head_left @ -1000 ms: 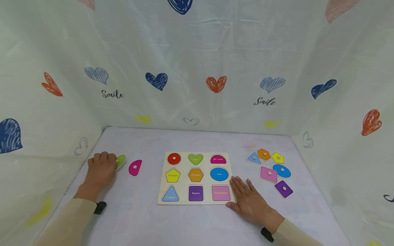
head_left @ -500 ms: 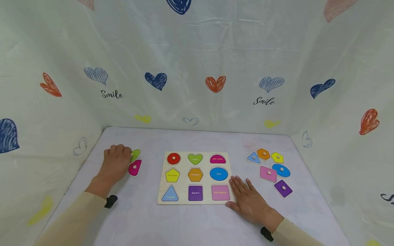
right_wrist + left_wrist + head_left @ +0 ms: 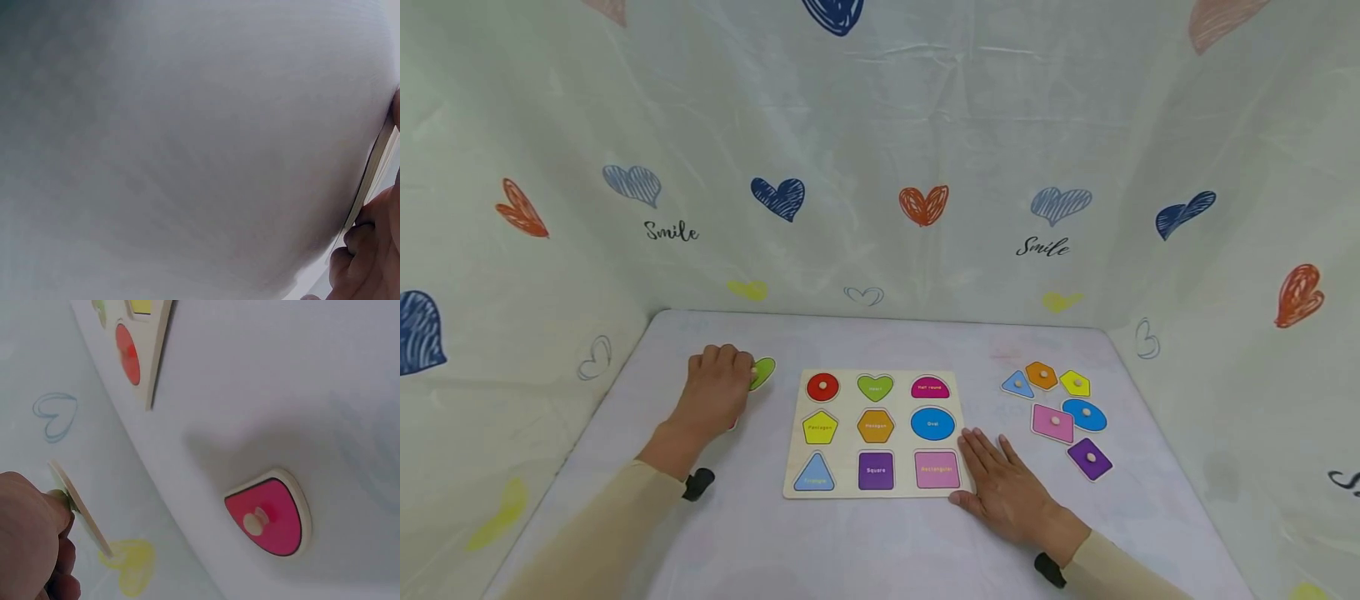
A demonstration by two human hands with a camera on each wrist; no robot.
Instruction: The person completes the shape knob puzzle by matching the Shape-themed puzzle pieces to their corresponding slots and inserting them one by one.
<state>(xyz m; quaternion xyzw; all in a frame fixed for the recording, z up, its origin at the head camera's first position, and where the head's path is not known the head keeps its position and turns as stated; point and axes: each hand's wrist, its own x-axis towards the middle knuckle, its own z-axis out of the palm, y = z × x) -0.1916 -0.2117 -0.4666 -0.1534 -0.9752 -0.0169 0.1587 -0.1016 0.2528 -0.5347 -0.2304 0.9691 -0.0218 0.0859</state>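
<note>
My left hand (image 3: 718,389) pinches the green heart puzzle piece (image 3: 763,372) by its knob. In the left wrist view that piece (image 3: 81,509) is seen nearly edge-on, raised off the table. Beneath the hand lies a magenta half-round piece (image 3: 269,515), mostly hidden in the head view. The wooden shape board (image 3: 842,492) sits mid-table, with a red circle piece (image 3: 823,387) in its top left slot and printed shapes elsewhere. My right hand (image 3: 1011,492) lies flat with straight fingers at the board's right edge, touching it.
Right of the board lie loose knobbed pieces: a blue triangle (image 3: 1018,384), orange hexagon (image 3: 1042,376), yellow pentagon (image 3: 1076,383), pink rectangle (image 3: 1052,423), blue oval (image 3: 1086,415) and purple square (image 3: 1090,459). A heart-patterned cloth (image 3: 970,275) rises behind the table.
My left hand has carried the green heart piece rightward from the table's left side, passing over the magenta half-round piece toward the board. The right hand and the board stay in place.
</note>
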